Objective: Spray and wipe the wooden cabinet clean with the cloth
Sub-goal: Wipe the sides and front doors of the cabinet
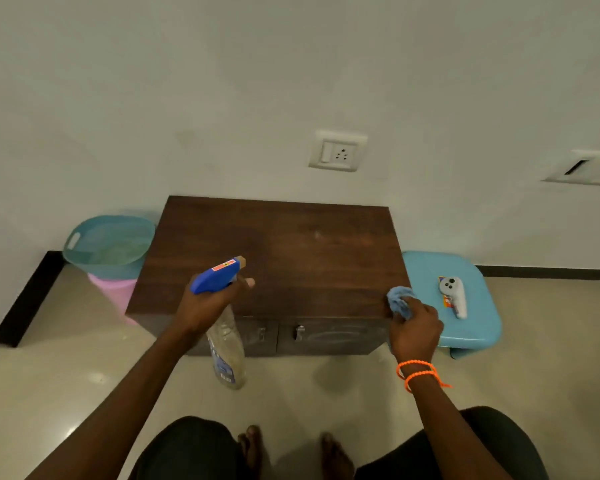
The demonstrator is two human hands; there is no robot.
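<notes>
Cabinet: dark wooden cabinet against the white wall, top bare, two front doors with small handles.
Left hand: left hand wrapped round the neck of a spray bottle, blue trigger head pointing over the cabinet top, one finger extended by the trigger; clear body hangs before the cabinet's front.
Right hand: right hand at the cabinet's front right corner, fingers curled round a bunched blue cloth touching that edge.
Wrist: orange bead bracelets.
Left of cabinet: teal basket above a pink bin.
Right of cabinet: blue stool carrying a white controller.
</notes>
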